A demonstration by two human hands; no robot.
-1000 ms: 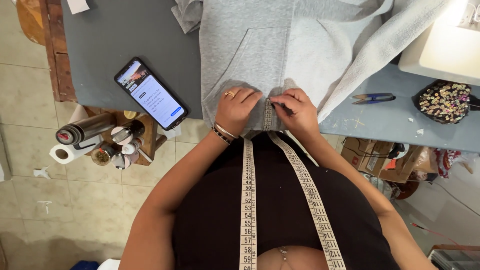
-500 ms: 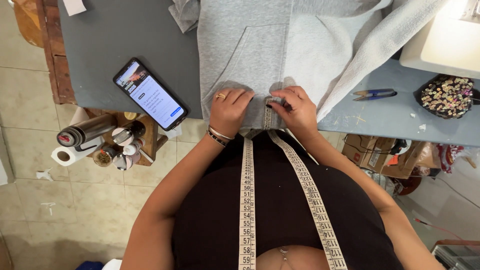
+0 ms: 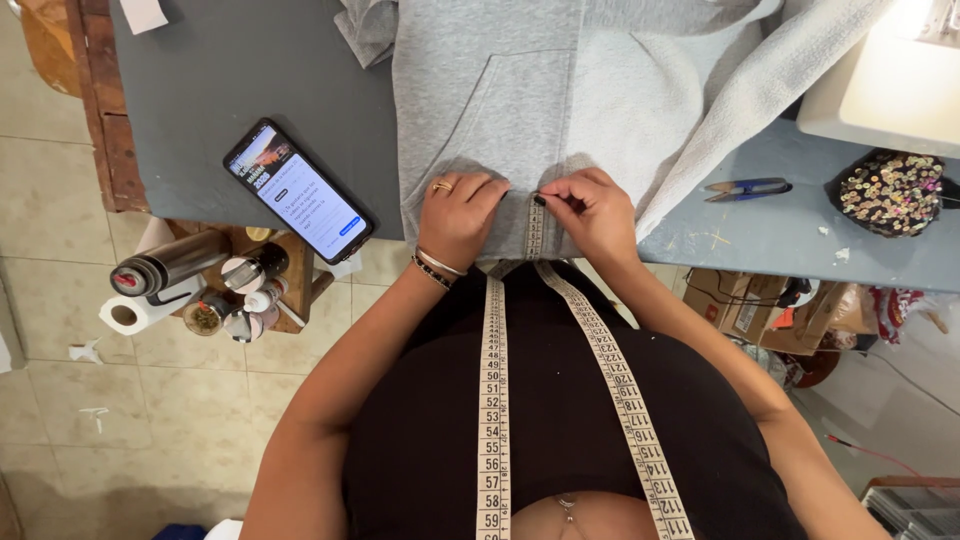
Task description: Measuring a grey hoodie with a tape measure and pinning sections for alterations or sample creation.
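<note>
I am pressing my left hand (image 3: 458, 212) flat and open on the grey sweatshirt (image 3: 520, 100), which is lying on the table (image 3: 230, 90) at its near edge. My right hand (image 3: 592, 208) is pinching the zipper (image 3: 534, 225) in the hem, just beside the left. A phone (image 3: 298, 190) is lying to the left, small scissors (image 3: 745, 188) to the right

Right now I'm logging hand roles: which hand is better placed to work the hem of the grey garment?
Right. The right hand pinches at the grey garment hem's centre; the left hand lies flat, pinning it.
</note>
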